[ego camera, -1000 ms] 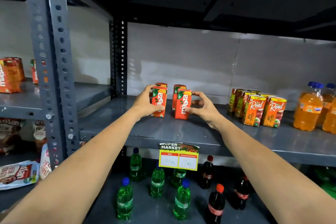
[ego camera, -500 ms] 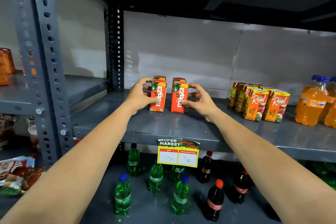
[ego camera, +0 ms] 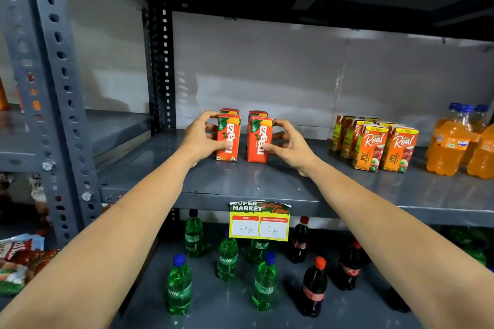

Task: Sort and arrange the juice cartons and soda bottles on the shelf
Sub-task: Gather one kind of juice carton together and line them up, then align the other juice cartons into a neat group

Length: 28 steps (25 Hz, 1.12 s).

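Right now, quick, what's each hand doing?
Left hand: closed around the left Maaza carton.
Right hand: closed around the right Maaza carton.

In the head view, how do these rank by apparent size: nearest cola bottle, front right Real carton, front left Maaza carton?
1. nearest cola bottle, though it stands closer to the camera
2. front left Maaza carton and front right Real carton: too alike to rank

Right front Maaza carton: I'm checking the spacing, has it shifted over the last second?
Yes, slightly left: the right front Maaza carton now stands nearer the left front Maaza carton and farther from the Real cartons.
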Tool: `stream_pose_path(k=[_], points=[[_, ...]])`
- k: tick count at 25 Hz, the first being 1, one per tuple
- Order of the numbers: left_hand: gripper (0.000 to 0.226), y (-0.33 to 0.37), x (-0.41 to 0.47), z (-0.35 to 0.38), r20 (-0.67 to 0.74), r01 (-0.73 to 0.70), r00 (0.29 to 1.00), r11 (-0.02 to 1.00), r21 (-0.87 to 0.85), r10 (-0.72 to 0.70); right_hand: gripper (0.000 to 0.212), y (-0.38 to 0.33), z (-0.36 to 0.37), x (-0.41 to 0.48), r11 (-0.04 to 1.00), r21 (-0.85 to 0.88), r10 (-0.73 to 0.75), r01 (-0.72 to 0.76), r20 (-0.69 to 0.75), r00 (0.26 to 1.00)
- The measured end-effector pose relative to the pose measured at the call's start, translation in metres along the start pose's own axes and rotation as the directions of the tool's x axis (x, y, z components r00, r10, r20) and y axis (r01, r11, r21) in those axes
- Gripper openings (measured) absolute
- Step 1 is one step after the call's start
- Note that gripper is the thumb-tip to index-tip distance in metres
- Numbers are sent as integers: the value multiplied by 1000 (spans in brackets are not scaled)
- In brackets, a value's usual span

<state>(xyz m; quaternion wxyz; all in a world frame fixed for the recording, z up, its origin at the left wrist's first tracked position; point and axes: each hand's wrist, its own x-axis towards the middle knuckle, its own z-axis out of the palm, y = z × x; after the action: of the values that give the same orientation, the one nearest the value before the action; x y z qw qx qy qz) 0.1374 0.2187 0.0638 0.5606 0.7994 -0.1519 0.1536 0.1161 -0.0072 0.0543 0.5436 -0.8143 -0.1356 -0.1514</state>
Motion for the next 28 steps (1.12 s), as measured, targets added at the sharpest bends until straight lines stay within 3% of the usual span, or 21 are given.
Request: stream_pose_path(k=[6, 11, 14, 18, 23, 28], points=[[76, -3, 2, 0, 3, -31, 1000, 999, 26, 31, 59, 0, 2, -2, 997, -78, -11, 10, -20, 1000], [93, -4, -8, 1, -74, -151, 981, 946, 285, 179, 78, -5, -1, -7, 953, -298, -114, 57, -178, 977], [98, 0, -20, 3, -143, -242, 932, 865, 440, 333, 85, -6, -7, -18, 818, -557, -309, 142, -217, 926], [94, 8, -45, 15, -105, -398, 842, 740, 541, 530, 77, -6, -23, -50, 596, -773, -474, 218, -120, 872], [86, 36, -78, 61, -41, -527, 749, 632, 568, 661, 73, 8, -86, -94, 559, -811, -476, 173, -143, 867], [86, 68, -91, 139, -25, -494, 815, 715, 494, 579, 68, 32, -171, -120, 607, -758, -453, 237, -85, 887]])
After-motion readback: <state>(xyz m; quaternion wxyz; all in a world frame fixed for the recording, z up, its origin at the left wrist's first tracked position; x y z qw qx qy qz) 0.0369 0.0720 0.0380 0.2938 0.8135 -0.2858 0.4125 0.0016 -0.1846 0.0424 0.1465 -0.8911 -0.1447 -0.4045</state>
